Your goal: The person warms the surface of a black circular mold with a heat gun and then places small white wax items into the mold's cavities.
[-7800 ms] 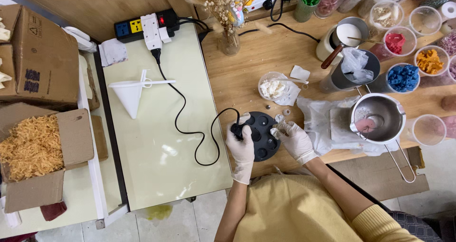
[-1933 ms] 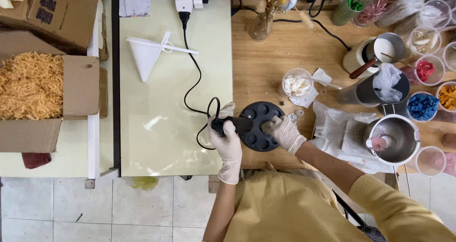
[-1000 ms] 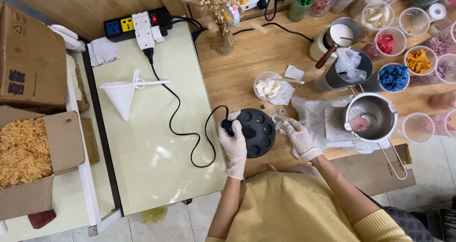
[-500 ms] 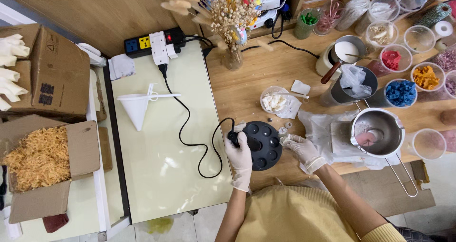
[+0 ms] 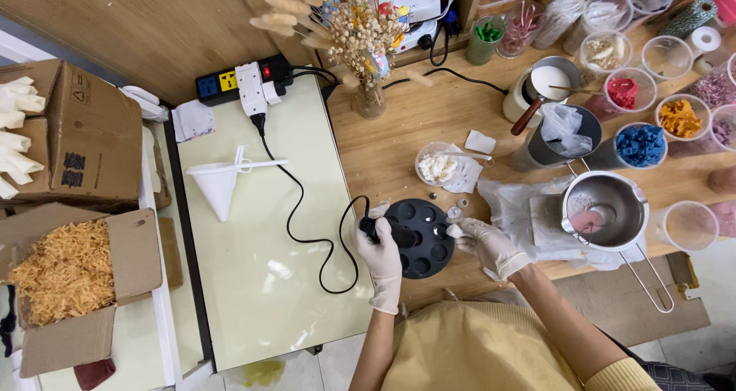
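Since half a second ago, nothing much is shifting: both gloved hands are staying at the round black mould (image 5: 425,234) near the table's front edge. Left hand (image 5: 381,254) is gripping a black corded tool (image 5: 391,234) over it. Right hand (image 5: 487,244) is pinching something small at the mould's right rim.

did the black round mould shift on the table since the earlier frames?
No. The black round mould sits in the same spot as before, just below the small bowl of white pieces and left of the steel pot. Only the camera view shifted.
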